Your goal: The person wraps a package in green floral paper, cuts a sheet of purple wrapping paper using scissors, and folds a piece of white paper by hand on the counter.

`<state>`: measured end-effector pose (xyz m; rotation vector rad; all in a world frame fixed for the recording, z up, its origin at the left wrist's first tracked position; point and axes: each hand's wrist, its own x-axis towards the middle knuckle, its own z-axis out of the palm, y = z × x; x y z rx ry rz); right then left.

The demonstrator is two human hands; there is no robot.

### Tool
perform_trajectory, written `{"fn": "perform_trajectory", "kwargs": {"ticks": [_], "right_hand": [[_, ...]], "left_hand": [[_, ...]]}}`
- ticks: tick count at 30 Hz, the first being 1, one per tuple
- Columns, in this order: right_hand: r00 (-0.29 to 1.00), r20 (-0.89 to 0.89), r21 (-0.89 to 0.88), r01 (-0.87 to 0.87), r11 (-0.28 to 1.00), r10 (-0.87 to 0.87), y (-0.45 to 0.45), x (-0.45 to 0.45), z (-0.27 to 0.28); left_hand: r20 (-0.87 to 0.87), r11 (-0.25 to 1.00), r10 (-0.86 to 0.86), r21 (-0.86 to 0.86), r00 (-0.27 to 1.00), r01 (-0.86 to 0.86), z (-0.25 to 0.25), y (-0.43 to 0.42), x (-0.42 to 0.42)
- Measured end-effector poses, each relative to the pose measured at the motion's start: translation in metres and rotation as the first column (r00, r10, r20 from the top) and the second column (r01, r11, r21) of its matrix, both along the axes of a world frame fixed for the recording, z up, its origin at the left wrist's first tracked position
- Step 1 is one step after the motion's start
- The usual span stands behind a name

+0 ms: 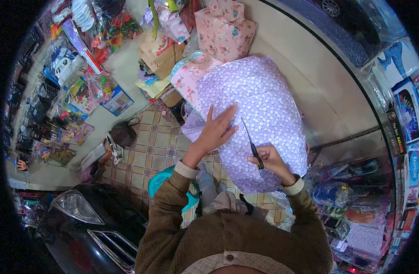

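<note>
A purple sheet printed with small white flowers spreads in front of me, its near end hanging over the tiled floor. Whether it is paper or cloth I cannot tell. My left hand lies on the sheet's left part, palm down with the fingers spread. In my right hand is a pair of scissors with black handles, gripped at the handles. The blades look closed and point up and to the left, over the sheet. A roll of tape rests on pink floral material beyond my left hand.
Pink floral bags or wrapped packages stand at the back. Brown paper items are stacked left of them. A teal plastic stool is by my legs. A black toy car stands lower left. Packaged goods fill the right side.
</note>
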<state>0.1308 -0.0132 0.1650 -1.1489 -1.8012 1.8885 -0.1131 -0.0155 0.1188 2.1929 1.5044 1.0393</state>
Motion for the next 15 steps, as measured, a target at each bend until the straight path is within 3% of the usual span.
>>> {"fn": "perform_trajectory", "kwargs": {"ticks": [3, 9, 15], "right_hand": [[0.999, 0.014, 0.012, -0.039, 0.999, 0.038, 0.003, 0.007, -0.002], [0.998, 0.025, 0.024, -0.056, 0.998, 0.055, 0.001, 0.011, 0.003], [0.992, 0.054, -0.013, -0.115, 0.993, 0.115, 0.011, 0.006, 0.014]], "left_hand": [[0.0, 0.983, 0.173, 0.065, 0.985, -0.173, -0.006, 0.007, 0.007], [0.084, 0.99, 0.131, -0.068, 0.988, -0.126, -0.018, 0.011, 0.007], [0.06, 0.993, 0.117, 0.009, 0.991, -0.118, -0.018, 0.014, 0.002]]}}
